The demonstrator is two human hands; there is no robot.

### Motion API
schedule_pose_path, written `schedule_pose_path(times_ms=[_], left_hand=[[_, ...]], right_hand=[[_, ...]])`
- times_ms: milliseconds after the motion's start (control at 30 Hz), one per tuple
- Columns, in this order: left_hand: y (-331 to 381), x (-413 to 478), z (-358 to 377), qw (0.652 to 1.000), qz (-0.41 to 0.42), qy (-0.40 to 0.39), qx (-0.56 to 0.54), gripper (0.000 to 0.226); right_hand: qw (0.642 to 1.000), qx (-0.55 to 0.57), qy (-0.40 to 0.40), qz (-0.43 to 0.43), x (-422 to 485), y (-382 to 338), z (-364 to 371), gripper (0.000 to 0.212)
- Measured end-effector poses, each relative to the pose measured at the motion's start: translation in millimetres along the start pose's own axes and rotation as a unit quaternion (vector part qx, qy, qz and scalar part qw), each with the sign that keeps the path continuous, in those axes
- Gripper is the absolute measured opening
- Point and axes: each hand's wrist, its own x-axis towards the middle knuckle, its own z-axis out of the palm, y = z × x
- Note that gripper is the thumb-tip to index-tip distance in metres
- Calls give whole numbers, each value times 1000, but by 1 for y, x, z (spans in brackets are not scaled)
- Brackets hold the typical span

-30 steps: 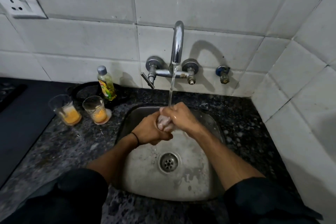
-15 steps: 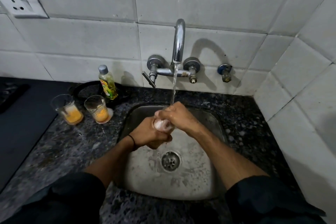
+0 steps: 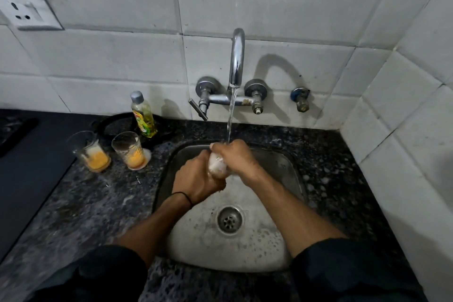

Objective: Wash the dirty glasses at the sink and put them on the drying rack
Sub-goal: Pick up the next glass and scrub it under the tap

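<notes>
One glass (image 3: 217,167) is held over the sink (image 3: 282,169), at 12 o'clock from the drain (image 3: 229,219), w/ the tap (image 3: 236,61) stream coming down right where the hands meet. The left hand (image 3: 197,180) has its fingers curled round the lower part, and the right hand (image 3: 236,158) grips the upper part from the 2 o'clock side, fingers curled over it. The glass is foamy & mostly covered, so its long axis is prob. close to 12-to-6, top end away from the person, though that's hard to confirm. Judging from that, a rinse needs the mouth tipped up toward 12 under the stream, w/ the left hand as the pivot. No rack in view, so can't say which way it goes after. Two more dirty glasses (image 3: 92,152) (image 3: 131,151) w/ orange dregs stand on the counter (image 3: 73,203) at 9 o'clock from the grip, so the left hand is nearer to them.
</notes>
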Motion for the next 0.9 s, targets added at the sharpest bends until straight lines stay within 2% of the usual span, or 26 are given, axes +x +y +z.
schedule_pose_path(times_ms=[67,133,233,300,400,500,567,633,733,833,900], left_hand=[[2,-3,3,1000,6,-1,-22,64],[-1,-2,0,999,16,-15,-49,67],[-9,3,-11,988,51,-36,-144,65],[-10,4,-18,970,53,-38,-235,62],[-8,6,-21,924,17,-11,-381,51],[5,5,-20,878,-1,-8,-479,43],[13,8,-20,862,-2,-27,-507,40],[16,13,-23,861,-20,-63,-504,41],[8,23,-37,857,-74,-182,-476,49],[-3,25,-47,821,-127,-339,-442,46],[-5,21,-43,820,-118,-415,-377,45]], right_hand=[[999,31,-7,42,0,-5,-1,24],[997,68,-23,41,-3,-8,-8,20],[979,200,-2,48,-5,1,-15,18],[949,305,22,82,-4,9,-15,20],[885,426,19,188,0,21,-8,21],[848,457,-5,266,3,33,4,31],[835,470,-17,285,3,40,10,36],[838,467,-16,282,1,41,10,41],[887,399,14,234,-5,34,-3,39],[954,275,45,110,-8,25,-19,32],[985,169,17,7,-11,15,-23,34]])
